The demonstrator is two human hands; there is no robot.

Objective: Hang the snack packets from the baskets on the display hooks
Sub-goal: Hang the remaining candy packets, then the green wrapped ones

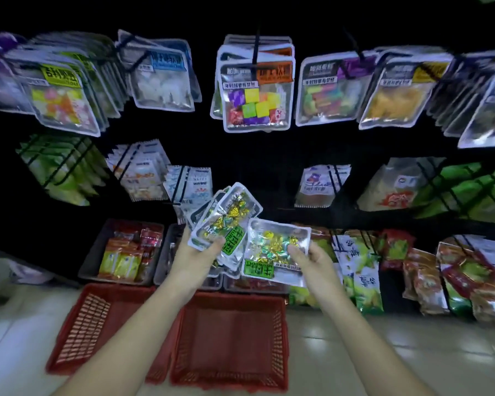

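My left hand (200, 254) grips a fanned stack of clear snack packets (226, 221) holding gold-wrapped candies with green labels. My right hand (309, 257) pinches a single packet (272, 247) of the same kind by its right edge, held just right of the stack. Two red baskets stand on the floor below my arms, one (232, 335) in the middle and one (80, 327) to its left; no packets are visible in them. Black display hooks (256, 50) above carry rows of hanging packets (255, 101).
Grey trays (92, 258) with orange and yellow snack bags sit at the shelf's foot. Large green and red bags (363, 275) hang low on the right. More packets hang on the middle row (143, 175). Pale tiled floor (397, 352) spreads around the baskets.
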